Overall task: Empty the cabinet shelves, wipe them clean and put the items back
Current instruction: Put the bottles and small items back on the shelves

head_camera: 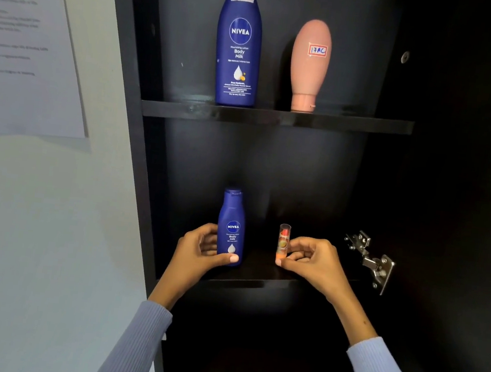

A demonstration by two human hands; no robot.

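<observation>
Lower shelf (258, 280): hands (200, 249) grip 2 items.

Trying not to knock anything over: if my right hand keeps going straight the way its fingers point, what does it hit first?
Your right hand already pinches the little orange tube. Continuing leftward, it would probably meet the small blue bottle in your left hand next, though depth is unclear.

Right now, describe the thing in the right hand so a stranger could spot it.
In the dark cabinet, find the lower shelf. Right of the small blue Nivea bottle stands a slim clear-capped orange stick, far smaller than any bottle.
</observation>
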